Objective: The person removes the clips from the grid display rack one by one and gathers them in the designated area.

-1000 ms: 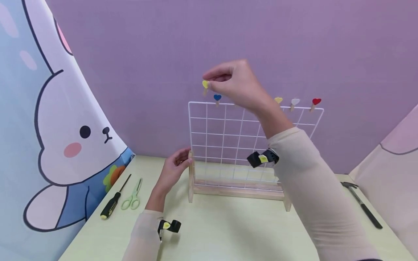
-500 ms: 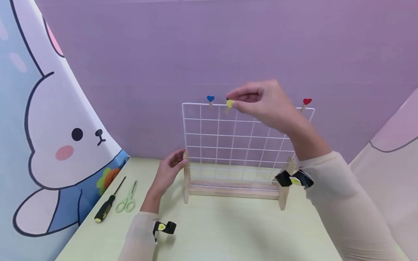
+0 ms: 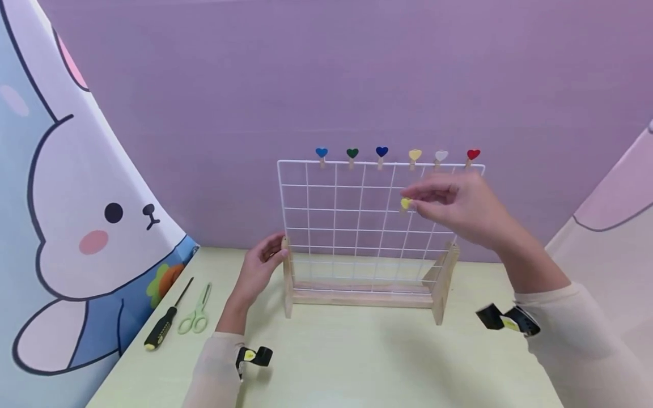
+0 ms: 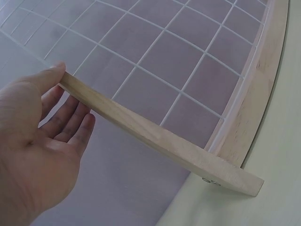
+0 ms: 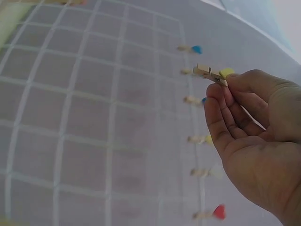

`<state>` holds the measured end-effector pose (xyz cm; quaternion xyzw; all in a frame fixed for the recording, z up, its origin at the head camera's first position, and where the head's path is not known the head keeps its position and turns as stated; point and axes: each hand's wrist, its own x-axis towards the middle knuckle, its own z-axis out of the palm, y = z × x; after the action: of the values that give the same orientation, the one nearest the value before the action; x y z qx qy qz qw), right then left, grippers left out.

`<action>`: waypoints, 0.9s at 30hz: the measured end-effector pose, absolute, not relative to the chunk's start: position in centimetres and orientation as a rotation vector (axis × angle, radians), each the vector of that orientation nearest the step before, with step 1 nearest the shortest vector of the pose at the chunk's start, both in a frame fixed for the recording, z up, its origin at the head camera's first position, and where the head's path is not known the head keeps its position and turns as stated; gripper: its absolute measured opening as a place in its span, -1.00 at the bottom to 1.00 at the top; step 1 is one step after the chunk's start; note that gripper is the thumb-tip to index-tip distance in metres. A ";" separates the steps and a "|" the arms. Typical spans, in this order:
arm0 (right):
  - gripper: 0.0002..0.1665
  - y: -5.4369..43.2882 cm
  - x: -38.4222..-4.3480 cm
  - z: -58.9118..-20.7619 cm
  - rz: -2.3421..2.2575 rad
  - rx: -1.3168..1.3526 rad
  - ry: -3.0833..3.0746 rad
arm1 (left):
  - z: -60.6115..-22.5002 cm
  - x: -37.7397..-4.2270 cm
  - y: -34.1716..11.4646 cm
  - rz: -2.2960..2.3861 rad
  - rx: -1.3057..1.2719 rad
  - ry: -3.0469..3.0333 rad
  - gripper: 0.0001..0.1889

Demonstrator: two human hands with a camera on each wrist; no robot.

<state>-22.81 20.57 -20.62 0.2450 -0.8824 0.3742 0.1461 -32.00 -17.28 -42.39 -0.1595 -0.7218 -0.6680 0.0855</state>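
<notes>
My right hand [image 3: 456,207] pinches a small wooden clothespin [image 5: 211,75] with a yellow heart [image 3: 406,203] between thumb and fingertips. It is held in front of a white wire grid panel [image 3: 334,208], below the top wire. Along that wire stand several heart clothespins: light blue [image 3: 321,152], green [image 3: 352,153], dark blue [image 3: 381,152], pale yellow [image 3: 415,154], white [image 3: 441,155] and red [image 3: 473,154]. My left hand [image 3: 259,266] grips the top of the panel's left wooden upright [image 4: 155,136], thumb on one side, fingers around the other.
On the pale table [image 3: 347,362] at left lie a black-and-yellow screwdriver [image 3: 162,327] and light green scissors [image 3: 196,315]. A wooden base bar [image 3: 362,298] joins the stand's uprights. A purple backdrop [image 3: 255,85] rises behind, and a rabbit-print cloth [image 3: 97,198] hangs at left.
My right hand has carried the yellow heart clothespin right and down from above the panel's left corner, uncovering the clothespins on the wire. The left hand keeps its grip. The head view has shifted slightly.
</notes>
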 end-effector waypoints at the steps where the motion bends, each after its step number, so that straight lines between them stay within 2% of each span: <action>1: -0.75 21.0 -22.8 -21.1 1.056 0.718 -2.548 | -42.4 -32.0 -17.3 -1.993 -0.472 -2.153 -0.48; 7: -0.77 23.6 -22.8 -24.3 1.036 0.774 -2.597 | -42.4 -31.9 -17.5 -1.998 -0.476 -2.150 -0.48; 16: -0.77 27.2 -22.5 -29.7 1.043 0.695 -2.665 | -42.4 -31.9 -17.5 -1.996 -0.466 -2.157 -0.48; 27: -0.74 32.0 -21.9 -34.3 1.135 0.556 -2.741 | -42.2 -31.8 -17.4 -1.985 -0.459 -2.169 -0.48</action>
<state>-21.93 32.04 -34.25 0.1840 -0.9064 0.3752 0.0614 -31.83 -17.39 -42.23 -0.1537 -0.7263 -0.6649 0.0828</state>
